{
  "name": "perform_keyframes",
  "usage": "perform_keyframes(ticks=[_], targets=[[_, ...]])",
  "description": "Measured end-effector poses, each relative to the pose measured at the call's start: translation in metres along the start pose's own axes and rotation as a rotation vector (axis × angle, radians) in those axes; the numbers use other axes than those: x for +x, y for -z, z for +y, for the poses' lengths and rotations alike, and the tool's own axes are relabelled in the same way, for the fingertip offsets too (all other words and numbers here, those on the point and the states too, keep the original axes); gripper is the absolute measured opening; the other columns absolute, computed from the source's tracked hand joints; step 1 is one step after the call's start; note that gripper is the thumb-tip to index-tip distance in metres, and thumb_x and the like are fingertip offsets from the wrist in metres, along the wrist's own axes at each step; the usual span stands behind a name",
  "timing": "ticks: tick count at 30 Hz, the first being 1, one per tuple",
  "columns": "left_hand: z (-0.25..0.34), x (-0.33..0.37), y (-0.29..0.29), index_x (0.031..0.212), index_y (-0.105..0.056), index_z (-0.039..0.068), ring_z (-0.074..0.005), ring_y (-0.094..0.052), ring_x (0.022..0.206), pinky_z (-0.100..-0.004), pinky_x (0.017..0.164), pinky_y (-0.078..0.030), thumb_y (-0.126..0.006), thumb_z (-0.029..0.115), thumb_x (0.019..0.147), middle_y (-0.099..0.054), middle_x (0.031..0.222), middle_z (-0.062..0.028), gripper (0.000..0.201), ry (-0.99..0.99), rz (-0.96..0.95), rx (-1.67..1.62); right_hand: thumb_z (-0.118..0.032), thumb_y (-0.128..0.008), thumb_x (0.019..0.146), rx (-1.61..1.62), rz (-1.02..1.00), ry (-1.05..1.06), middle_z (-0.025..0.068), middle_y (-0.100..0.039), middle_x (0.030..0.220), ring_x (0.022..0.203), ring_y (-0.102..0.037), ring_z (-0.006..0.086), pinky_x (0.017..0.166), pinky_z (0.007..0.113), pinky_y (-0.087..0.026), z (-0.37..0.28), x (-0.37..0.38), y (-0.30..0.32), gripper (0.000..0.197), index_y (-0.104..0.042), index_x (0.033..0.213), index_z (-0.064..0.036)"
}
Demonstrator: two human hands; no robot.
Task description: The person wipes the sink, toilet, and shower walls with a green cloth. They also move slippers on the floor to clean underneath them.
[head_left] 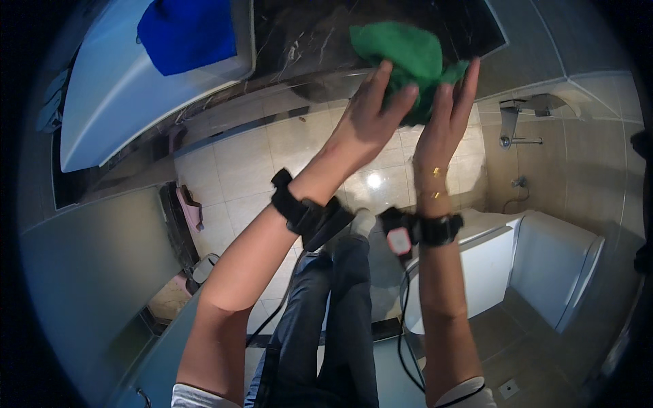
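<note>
Holding a bunched green cloth between them, the left hand and the right hand are at the far side, right of centre, beside a dark marbled countertop. Both hands' fingers close on the cloth; some left fingers are hidden. Left, a blue cloth lies on a white washbasin. Nearer, right, stands a white toilet.

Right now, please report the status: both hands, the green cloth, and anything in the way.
Left hand and right hand holding green cloth between them. Cloth bunched. Blue cloth at left on white basin, apart from the hands.
</note>
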State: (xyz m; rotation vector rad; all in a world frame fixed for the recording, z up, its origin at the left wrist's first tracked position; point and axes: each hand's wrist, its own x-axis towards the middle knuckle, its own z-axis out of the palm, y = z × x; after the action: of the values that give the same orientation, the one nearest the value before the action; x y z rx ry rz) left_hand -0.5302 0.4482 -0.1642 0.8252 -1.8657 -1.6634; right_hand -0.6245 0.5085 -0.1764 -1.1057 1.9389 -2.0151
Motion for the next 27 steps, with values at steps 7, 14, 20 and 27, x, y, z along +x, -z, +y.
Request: perform_keyframes(ticks=[7,14,20,27], targets=[[-0.033,0.013,-0.007,0.137,-0.015,0.008,-0.0227,-0.031,0.124,-0.0375,0.097,-0.033,-0.041,0.049,0.088,-0.025,0.137,-0.0129,0.069,0.237,-0.036,-0.494,-0.033,-0.052,0.078,-0.906,-0.187,0.460,0.0122,-0.040,0.129,0.120,-0.033,0.0347,0.095,0.052,-0.024,0.079,0.049,-0.024,0.050,-0.046,0.120,-0.0057],[-0.063,-0.031,0.024,0.135,-0.020,0.006,-0.0179,-0.031,0.125,-0.0363,0.102,-0.027,-0.022,0.045,0.094,-0.031,0.136,-0.0088,0.057,0.291,0.290,-0.747,-0.020,-0.056,0.072,-0.482,-0.571,0.665,0.0105,-0.046,0.124,0.119,-0.037,0.0278,0.096,0.042,-0.028,0.045,-0.004,-0.087,0.046,-0.050,0.116,-0.0079],[-0.091,-0.022,0.007,0.132,-0.029,0.007,-0.0178,-0.035,0.120,-0.0350,0.100,-0.027,-0.032,0.044,0.092,-0.037,0.131,-0.0080,0.054,0.336,0.118,-0.557,-0.015,-0.053,0.073,-0.525,-0.670,0.358,0.0100,-0.047,0.123,0.120,-0.036,0.0342,0.095,0.046,-0.028,0.054,0.000,-0.049,0.041,-0.050,0.113,-0.0053],[-0.086,0.005,-0.045,0.117,-0.047,0.007,-0.0125,-0.045,0.106,-0.0277,0.090,-0.035,-0.043,0.031,0.092,-0.050,0.114,-0.0031,0.035,0.298,0.055,-0.545,-0.013,-0.045,0.088,0.354,0.195,-0.612,0.0133,-0.050,0.109,0.105,-0.045,0.0251,0.092,0.034,-0.033,0.093,-0.010,0.016,0.024,-0.048,0.109,-0.0008]])
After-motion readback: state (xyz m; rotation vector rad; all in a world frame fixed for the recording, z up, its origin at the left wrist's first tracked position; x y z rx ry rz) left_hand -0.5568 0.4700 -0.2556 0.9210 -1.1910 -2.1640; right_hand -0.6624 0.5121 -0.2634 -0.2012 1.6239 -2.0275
